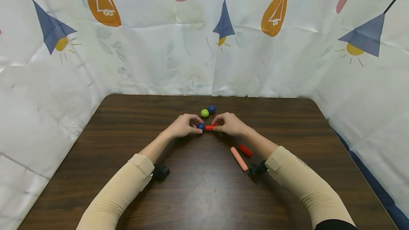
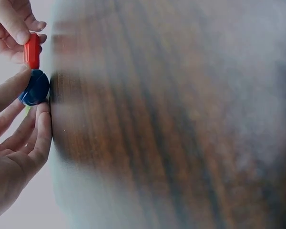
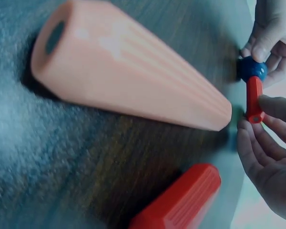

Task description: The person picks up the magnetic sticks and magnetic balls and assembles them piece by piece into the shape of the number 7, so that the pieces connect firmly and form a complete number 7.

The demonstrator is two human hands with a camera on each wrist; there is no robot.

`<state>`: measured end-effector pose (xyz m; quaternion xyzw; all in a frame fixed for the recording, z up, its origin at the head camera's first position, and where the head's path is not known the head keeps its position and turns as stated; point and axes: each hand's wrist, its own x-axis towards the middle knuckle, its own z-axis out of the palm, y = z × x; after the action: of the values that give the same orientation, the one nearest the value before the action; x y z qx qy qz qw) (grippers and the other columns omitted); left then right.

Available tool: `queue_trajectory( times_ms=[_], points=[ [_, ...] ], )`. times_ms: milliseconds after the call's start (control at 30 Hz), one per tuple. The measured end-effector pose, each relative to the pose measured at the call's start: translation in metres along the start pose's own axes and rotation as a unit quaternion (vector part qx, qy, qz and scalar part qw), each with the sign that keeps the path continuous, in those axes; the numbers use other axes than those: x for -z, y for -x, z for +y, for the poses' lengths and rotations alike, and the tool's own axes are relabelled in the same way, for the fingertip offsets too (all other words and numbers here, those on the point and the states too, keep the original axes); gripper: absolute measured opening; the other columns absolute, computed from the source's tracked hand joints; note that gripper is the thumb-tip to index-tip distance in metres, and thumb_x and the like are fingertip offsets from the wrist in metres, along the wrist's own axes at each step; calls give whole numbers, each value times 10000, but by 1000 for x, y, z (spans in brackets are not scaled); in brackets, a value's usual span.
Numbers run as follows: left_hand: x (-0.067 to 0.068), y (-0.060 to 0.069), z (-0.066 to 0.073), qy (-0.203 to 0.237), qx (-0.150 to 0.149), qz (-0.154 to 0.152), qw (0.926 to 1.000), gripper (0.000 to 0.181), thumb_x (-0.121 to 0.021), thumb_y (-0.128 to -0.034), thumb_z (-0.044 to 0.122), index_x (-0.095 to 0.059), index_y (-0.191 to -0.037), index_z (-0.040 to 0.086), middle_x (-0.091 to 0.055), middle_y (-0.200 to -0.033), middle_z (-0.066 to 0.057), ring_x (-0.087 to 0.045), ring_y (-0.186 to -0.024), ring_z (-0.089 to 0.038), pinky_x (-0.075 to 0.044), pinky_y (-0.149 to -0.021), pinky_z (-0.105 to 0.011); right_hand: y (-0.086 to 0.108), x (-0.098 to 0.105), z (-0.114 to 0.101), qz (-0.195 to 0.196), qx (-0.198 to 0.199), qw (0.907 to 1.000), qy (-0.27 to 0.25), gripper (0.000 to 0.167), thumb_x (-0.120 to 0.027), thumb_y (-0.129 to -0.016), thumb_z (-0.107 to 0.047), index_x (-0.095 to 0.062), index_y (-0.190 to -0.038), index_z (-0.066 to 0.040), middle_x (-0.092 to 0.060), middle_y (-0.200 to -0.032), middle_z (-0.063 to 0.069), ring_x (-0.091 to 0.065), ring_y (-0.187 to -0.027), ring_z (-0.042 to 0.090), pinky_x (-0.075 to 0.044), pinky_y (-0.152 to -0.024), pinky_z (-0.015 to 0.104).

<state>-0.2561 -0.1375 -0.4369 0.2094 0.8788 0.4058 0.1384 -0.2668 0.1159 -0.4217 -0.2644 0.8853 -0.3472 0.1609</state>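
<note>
Between the thumb and fingers of my left hand (image 1: 186,125) is a dark blue ball (image 1: 200,126), pinched just above or on the table. My right hand (image 1: 230,124) pinches a short red ribbed rod (image 1: 210,127) by its outer part. The rod's inner end touches the ball, as both wrist views also show on the blue ball (image 3: 253,69) and the red rod (image 3: 254,99). Whether the rod is fixed to the ball or only meets it, I cannot tell. Just beyond the hands lie a green ball (image 1: 205,113) and a second blue ball (image 1: 211,109), side by side.
Near my right forearm a long peach-coloured rod (image 1: 239,159) lies on the dark wooden table (image 1: 204,194), with another red rod (image 1: 245,150) beside it. The peach rod has a hole in its end. A printed white curtain (image 1: 191,56) stands behind the table.
</note>
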Motion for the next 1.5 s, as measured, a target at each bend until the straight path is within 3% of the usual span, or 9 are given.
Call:
queue_trajectory(
  times_ms=[233, 700, 1200, 1500],
  points=[
    [-1, -2, 1, -55, -44, 10, 10000, 307, -821, -908, 189, -722, -1182, 89, -700, -1100, -47, -637, -947, -196, -537, -849, -357, 4, 12, 5, 1, -15, 9997, -249, 217, -685, -1005, -141, -722, -1174, -11, -724, -1024, 32, -659, -907, 179, -531, -808, 347],
    [-1, -1, 2, -51, 57, -30, 10000, 311, -818, -912, 196, -720, -1188, 94, -697, -1116, -45, -639, -957, -191, -536, -855, -359, -7, 26, 24, 140, -255, 9962, -818, 263, -694, -999, -135, -698, -1223, 1, -709, -1083, 76, -650, -915, 258, -552, -791, 382],
    [2, -1, 0, -51, 21, -82, 10000, 315, -813, -915, 186, -715, -1193, 76, -693, -1125, -59, -642, -960, -210, -540, -835, -356, -28, 39, 29, 538, -446, 9887, -1328, 297, -684, -1009, -136, -674, -1262, 20, -667, -1131, 130, -630, -1048, 264, -551, -886, 455],
    [2, 0, 0, -14, 48, -95, 9999, 312, -808, -922, 206, -717, -1197, 90, -689, -1126, -41, -636, -967, -190, -535, -860, -363, -40, 35, 30, 642, -587, 9836, -1578, 336, -697, -990, -81, -641, -1302, 32, -641, -1184, 155, -621, -1071, 278, -558, -889, 438]
  ],
)
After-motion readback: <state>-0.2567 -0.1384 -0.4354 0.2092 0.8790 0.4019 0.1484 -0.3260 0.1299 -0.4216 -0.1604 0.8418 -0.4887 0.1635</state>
